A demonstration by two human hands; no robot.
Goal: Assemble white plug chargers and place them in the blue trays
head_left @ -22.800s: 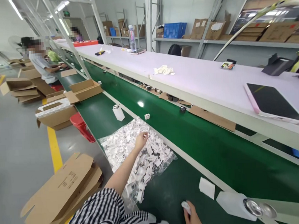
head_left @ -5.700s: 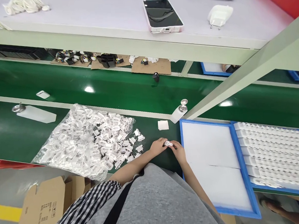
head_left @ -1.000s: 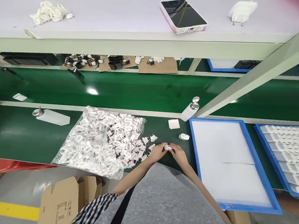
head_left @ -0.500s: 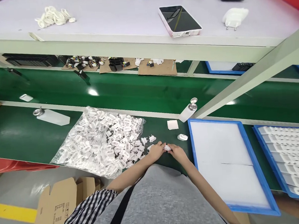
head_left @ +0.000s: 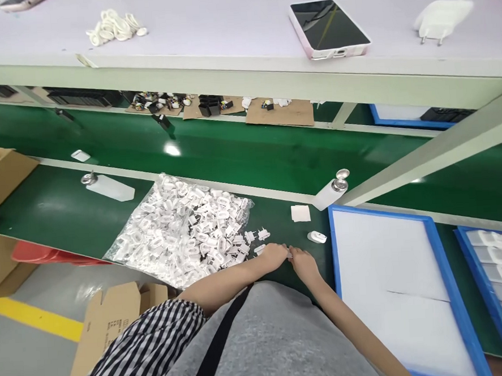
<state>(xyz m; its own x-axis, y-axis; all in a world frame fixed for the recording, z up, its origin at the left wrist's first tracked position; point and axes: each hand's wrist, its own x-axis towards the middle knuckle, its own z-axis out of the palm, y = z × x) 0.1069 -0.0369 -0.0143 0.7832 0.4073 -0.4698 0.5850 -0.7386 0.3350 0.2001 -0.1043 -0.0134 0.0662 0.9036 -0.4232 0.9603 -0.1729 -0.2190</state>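
My left hand (head_left: 274,256) and my right hand (head_left: 304,265) meet at the front of the green bench, fingers pinched together. Between their fingertips shows a sliver of a white plastic plug piece (head_left: 289,255), mostly hidden by the fingers. Left of my hands lies a clear plastic bag (head_left: 130,241) spread under a heap of white plug parts (head_left: 211,230). A few loose two-pin plug pieces (head_left: 263,234) lie just beyond my left hand. Past my right hand sits a white charger shell (head_left: 317,237), with a square white pad (head_left: 301,213) behind it.
A pump bottle (head_left: 331,192) leans near the post; another bottle (head_left: 111,188) lies at the left. To the right is a blue-edged white tray (head_left: 339,250), then a second tray (head_left: 490,287) with white parts. Overhead, a shelf (head_left: 208,37) carries a phone (head_left: 329,27).
The view has shifted, so the bench things appear farther right. My hands have drawn closer around the white plug piece, and less of it shows.
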